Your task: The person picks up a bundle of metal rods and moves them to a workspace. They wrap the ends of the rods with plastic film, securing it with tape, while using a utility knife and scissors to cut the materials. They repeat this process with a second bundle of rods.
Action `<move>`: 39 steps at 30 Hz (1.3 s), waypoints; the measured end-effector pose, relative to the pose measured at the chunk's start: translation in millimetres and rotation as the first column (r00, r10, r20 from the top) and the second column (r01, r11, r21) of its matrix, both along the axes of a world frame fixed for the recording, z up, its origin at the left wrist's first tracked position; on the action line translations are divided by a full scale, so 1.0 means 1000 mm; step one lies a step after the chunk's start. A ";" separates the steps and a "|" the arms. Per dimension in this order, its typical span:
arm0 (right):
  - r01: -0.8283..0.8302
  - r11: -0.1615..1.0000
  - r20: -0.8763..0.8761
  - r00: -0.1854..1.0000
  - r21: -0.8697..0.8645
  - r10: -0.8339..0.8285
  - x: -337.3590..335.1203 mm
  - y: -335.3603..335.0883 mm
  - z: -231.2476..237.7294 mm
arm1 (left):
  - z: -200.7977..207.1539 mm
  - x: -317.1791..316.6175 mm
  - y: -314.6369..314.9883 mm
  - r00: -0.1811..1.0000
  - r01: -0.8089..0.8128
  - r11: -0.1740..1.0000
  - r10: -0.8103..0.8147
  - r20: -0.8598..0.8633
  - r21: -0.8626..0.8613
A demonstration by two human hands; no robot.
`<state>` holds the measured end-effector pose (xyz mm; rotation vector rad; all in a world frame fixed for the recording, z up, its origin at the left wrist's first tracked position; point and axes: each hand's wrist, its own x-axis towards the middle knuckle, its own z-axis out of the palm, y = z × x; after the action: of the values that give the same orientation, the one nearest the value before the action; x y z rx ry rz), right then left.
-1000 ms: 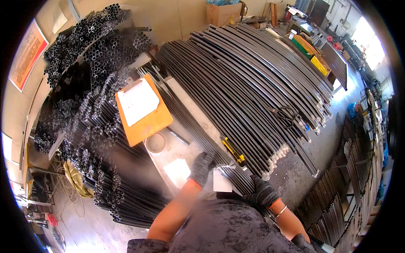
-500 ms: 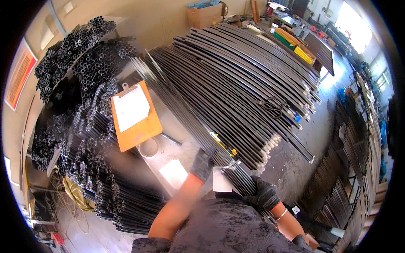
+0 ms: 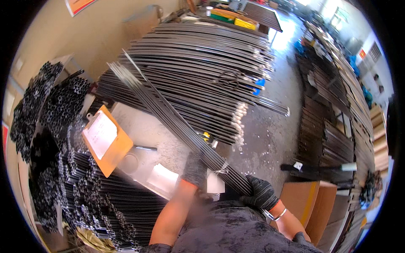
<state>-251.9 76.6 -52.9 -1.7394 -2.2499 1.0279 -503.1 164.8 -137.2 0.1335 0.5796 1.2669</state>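
Both my hands wear dark gloves and hold a bundle of thin metal rods (image 3: 171, 116) that slants across the bench. My left hand (image 3: 194, 169) is closed against the bundle's near side, its fingertips partly hidden. Lower down, my right hand (image 3: 260, 192) wraps the near end. Between the hands, clear wrap (image 3: 222, 168) circles the rods, and a white tag (image 3: 215, 183) hangs by it. A yellow-and-black tape measure (image 3: 206, 137) lies just beyond the bundle. Left of my left hand are white papers (image 3: 161, 178), a pen (image 3: 145, 148) and an orange clipboard (image 3: 120, 149).
Long dark tubes (image 3: 181, 55) with whitish right ends cover the work surface, black-handled scissors (image 3: 230, 80) on them. Bundled black tubes (image 3: 76, 90) are stacked at left. At my lower right stands an open cardboard box (image 3: 297, 200); racks of dark bars (image 3: 329, 139) lie beyond.
The view has swung to the right, so the bench contents appear farther left and the cardboard box now shows. Both hands stay on the rod bundle.
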 end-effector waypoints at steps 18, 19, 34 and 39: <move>-0.068 0.968 -0.070 0.994 0.243 0.087 0.140 -0.074 -0.043 | 0.110 0.038 -0.024 0.986 -0.148 0.867 0.167 0.004 0.475; -0.020 0.958 -0.077 0.996 0.287 0.044 0.156 -0.086 -0.049 | 0.111 0.059 -0.028 0.988 -0.137 0.875 0.156 -0.003 0.465; 0.656 0.749 -0.033 0.754 0.092 -0.656 0.356 -0.365 -0.133 | 0.124 0.381 -0.073 0.944 0.176 0.705 0.077 -0.320 0.687; 0.797 0.601 -0.063 0.604 0.058 -0.795 0.348 -0.413 -0.141 | 0.136 0.464 -0.102 0.916 0.284 0.627 0.047 -0.399 0.725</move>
<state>96.4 -336.3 -194.2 -2.2918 -1.1553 0.7022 -39.3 62.7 -1.5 1.1688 0.2983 1.2887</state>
